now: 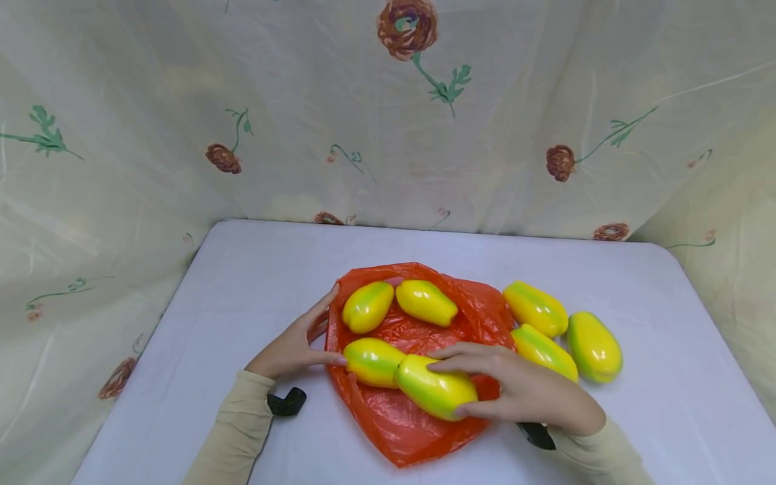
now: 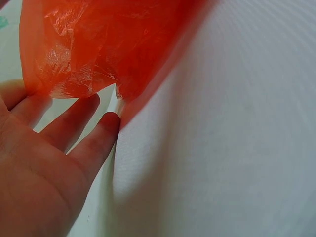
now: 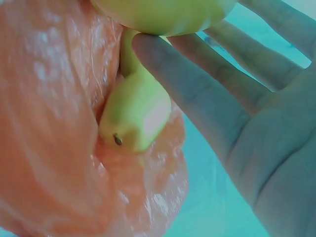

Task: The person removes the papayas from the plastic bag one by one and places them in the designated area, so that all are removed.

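A red plastic bag (image 1: 418, 431) lies spread with its mouth open on the table. Two yellow-green papayas, a left one (image 1: 368, 307) and a right one (image 1: 426, 302), rest at its far side. Nearer, another papaya (image 1: 372, 362) lies by the left rim. My left hand (image 1: 303, 340) holds that rim, the thumb over the edge; in the left wrist view its fingers (image 2: 94, 148) touch the red plastic. With thumb and fingers, my right hand (image 1: 509, 380) grips a papaya (image 1: 436, 387) over the bag, its end against the near-left papaya. The right wrist view shows the gripped papaya (image 3: 168, 15) only partly.
To the right of the bag are three more papayas: one at the back (image 1: 535, 308), one partly behind my right hand (image 1: 545, 353), and one farthest right (image 1: 594, 347). They stand on the white-covered table (image 1: 273, 263). A flowered curtain (image 1: 291, 101) hangs behind it.
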Action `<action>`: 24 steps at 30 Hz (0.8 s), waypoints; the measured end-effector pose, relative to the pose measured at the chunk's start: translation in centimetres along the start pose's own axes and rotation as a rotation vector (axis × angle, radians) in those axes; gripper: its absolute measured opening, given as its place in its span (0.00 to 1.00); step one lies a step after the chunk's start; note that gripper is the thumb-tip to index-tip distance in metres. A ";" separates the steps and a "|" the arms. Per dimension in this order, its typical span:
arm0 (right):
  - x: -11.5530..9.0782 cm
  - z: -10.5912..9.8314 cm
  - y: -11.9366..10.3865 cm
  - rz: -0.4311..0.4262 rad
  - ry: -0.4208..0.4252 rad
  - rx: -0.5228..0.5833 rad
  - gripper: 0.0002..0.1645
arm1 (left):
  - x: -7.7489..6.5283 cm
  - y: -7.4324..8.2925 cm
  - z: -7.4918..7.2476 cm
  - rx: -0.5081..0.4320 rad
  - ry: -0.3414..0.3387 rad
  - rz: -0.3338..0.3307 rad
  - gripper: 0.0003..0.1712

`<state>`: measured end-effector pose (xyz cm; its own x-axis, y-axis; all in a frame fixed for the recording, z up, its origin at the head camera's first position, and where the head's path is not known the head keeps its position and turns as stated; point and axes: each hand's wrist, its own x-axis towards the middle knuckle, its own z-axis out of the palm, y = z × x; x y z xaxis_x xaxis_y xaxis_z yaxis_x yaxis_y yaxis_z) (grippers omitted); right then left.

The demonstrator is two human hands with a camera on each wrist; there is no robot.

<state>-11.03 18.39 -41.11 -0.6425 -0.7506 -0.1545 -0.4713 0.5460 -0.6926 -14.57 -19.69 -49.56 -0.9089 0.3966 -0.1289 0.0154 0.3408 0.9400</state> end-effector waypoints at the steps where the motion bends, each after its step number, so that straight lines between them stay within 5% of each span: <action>1: -0.1 -0.2 0.1 0.004 0.010 -0.003 0.31 | 0.0 0.0 0.0 0.001 0.000 0.000 0.68; 24: -1.2 -2.3 2.7 -0.078 0.209 -0.019 0.34 | 0.0 -0.1 -0.1 0.001 -0.004 -0.008 0.68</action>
<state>-12.92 21.60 -41.13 -0.7139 -0.6985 0.0505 -0.5351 0.4975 -0.6827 -14.59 -19.79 -49.66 -0.9075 0.3969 -0.1375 0.0085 0.3445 0.9387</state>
